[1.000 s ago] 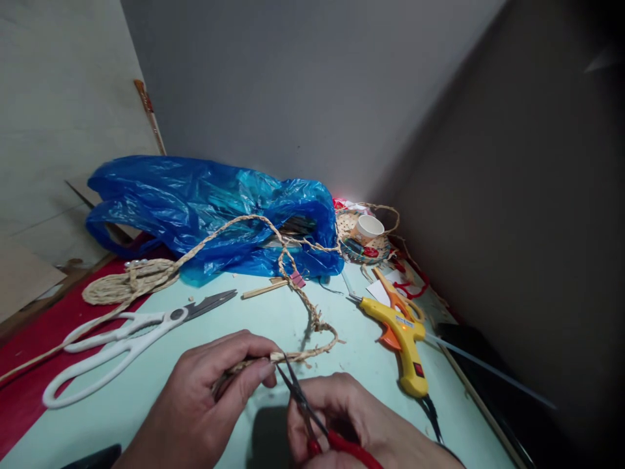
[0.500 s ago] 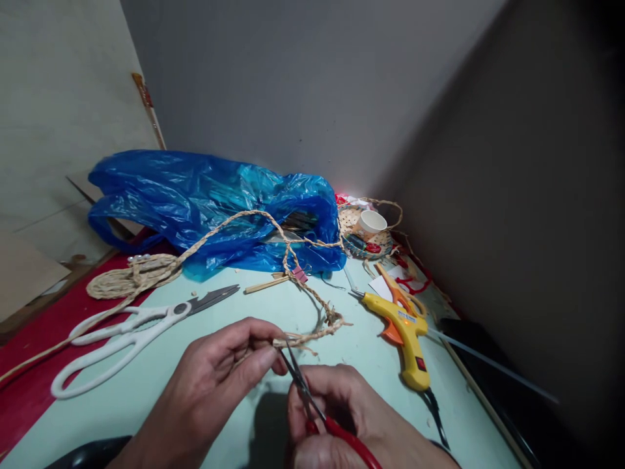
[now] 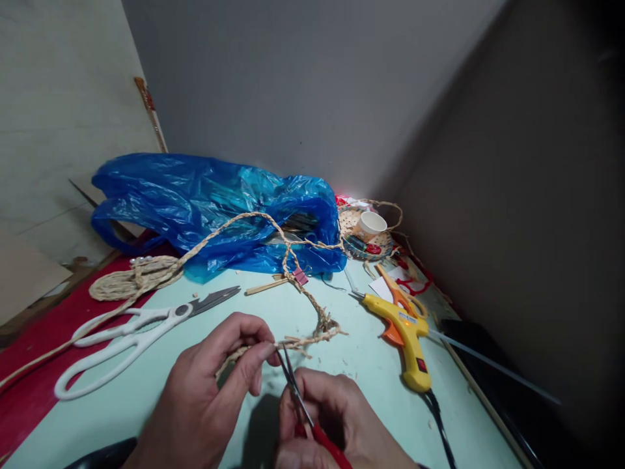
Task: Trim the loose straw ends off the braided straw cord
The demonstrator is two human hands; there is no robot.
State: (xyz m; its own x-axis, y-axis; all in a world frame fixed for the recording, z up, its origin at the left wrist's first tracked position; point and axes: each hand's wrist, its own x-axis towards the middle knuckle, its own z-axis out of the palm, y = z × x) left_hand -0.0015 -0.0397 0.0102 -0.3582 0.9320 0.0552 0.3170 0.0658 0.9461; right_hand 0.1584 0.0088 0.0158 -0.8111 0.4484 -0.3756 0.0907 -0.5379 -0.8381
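Note:
My left hand (image 3: 205, 397) pinches a braided straw cord (image 3: 312, 312) between thumb and fingers, just above the pale green table (image 3: 146, 391). My right hand (image 3: 332, 423) grips small red-handled scissors (image 3: 297, 397), their dark blades pointing up at the cord right beside my left fingertips. The cord runs back over a blue plastic bag (image 3: 209, 208) to a flat coil of the same straw (image 3: 137, 277). A pink binder clip (image 3: 299, 276) is clamped on the cord.
Large white-handled scissors (image 3: 131, 329) lie at the left. A yellow glue gun (image 3: 403, 332) with an orange trigger lies at the right, its cable trailing toward me. A white cup (image 3: 371, 225) sits on a woven mat in the back corner. A red cloth (image 3: 29, 384) covers the left edge.
The scissor blades have risen slightly and closed in on the cord at my left fingertips. The loose loop of cord has shifted a little toward the back.

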